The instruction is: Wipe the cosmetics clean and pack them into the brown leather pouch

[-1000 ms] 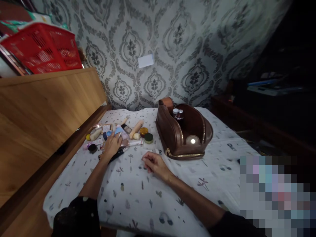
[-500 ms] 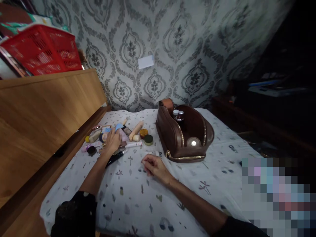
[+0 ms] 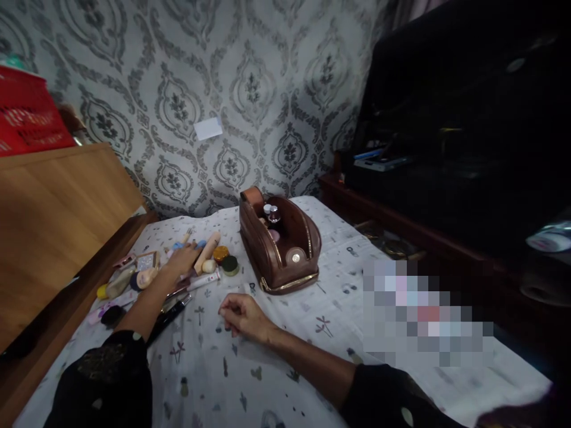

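The cosmetics [image 3: 207, 252] lie loose on the patterned cloth [image 3: 209, 351], the left hand [image 3: 181, 264] in among them, fingers hidden, so I can't tell whether it grips anything; the right hand [image 3: 241, 315] is loosely curled shut nearby, and beyond it the brown bag [image 3: 285, 276] gapes unzipped before the papered wall [image 3: 254, 89]

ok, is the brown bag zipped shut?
No, the brown bag gapes open at the top, with caps showing inside.

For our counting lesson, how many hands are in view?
2: the left hand at the cosmetics, the right hand, fingers curled, nearer the camera than the brown bag. No others show.
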Tool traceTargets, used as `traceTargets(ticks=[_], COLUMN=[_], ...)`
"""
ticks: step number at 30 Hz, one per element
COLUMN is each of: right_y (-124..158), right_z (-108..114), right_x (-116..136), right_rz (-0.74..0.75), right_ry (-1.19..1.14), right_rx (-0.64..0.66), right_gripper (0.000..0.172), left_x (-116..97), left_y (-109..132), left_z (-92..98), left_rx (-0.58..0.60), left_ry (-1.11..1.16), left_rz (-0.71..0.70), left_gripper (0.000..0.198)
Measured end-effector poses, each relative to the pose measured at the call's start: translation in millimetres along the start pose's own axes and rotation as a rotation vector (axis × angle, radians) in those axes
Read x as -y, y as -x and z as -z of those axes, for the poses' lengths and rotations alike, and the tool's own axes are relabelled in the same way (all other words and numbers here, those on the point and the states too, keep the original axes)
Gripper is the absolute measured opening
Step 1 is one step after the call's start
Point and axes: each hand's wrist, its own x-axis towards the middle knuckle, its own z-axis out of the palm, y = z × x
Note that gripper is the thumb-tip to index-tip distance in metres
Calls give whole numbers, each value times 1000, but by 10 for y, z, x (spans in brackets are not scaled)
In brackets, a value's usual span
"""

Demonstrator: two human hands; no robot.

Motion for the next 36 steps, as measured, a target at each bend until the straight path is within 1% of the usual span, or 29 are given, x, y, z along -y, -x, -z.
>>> traceTargets(ticks=[2, 6, 9, 12, 14, 16, 18, 20, 22, 24, 25, 26, 27, 29, 30, 31, 32, 33, 34, 36], right_y=[1, -6, -15, -29, -40, -47, -49, -48, -45, -42, -41, -39, -37, -28, -23, -16, -9, -3, 2, 9], right_z=[-1, 4, 24, 45, 52, 52, 49, 49, 55, 67, 73, 80, 85, 90, 91, 90, 88, 86, 83, 77], right_x=[13, 10, -8, -25, -24, -6, 26, 62, 89, 104, 107, 109, 110, 114, 117, 121, 125, 127, 127, 117], right_rz=[1, -8, -9, 9, 17, 16, -11, -62, -135, -186, -198, -199, -187, -150, -133, -119, -112, -109, -110, -112], right_ry=[2, -22, -61, -142, -258, -426, -596, -720, -786, -817, -826, -828, -825, -796, -776, -757, -741, -728, -712, -661], right_rx=[-12, -21, -13, -14, -30, -51, -58, -40, -25, -47, -68, -87, -96, -82, -64, -46, -34, -25, -18, -2], right_gripper=[10, 11, 17, 30, 41, 50, 53, 48, 45, 42, 40, 36, 31, 20, 19, 22, 26, 29, 31, 34], left_x=[-45, -146, -217, -345, -496, -701, -933, -1144, -1282, -1316, -1294, -1250, -1191, -1059, -1004, -964, -946, -951, -976, -1068], left_y=[48, 237, 434, 661, 820, 977, 1116, 1228, 1303, 1339, 1341, 1331, 1311, 1239, 1190, 1135, 1079, 1024, 973, 899], left_z=[33, 123, 227, 324, 340, 297, 215, 137, 108, 141, 175, 214, 252, 304, 312, 306, 287, 256, 215, 116], left_rx=[-20, -81, -190, -307, -348, -393, -413, -375, -289, -215, -208, -227, -279, -473, -584, -673, -729, -748, -731, -652], left_ry=[-29, -84, -134, -152, -110, -25, 74, 176, 298, 453, 544, 641, 743, 931, 1002, 1052, 1088, 1112, 1127, 1131], left_rz=[16, 72, 125, 130, 82, 19, -40, -66, -114, -172, -188, -185, -155, -9, 89, 173, 227, 240, 208, 76], left_gripper=[40, 43, 43, 40, 38, 38, 40, 45, 52, 57, 57, 55, 52, 47, 46, 45, 44, 43, 41, 39])
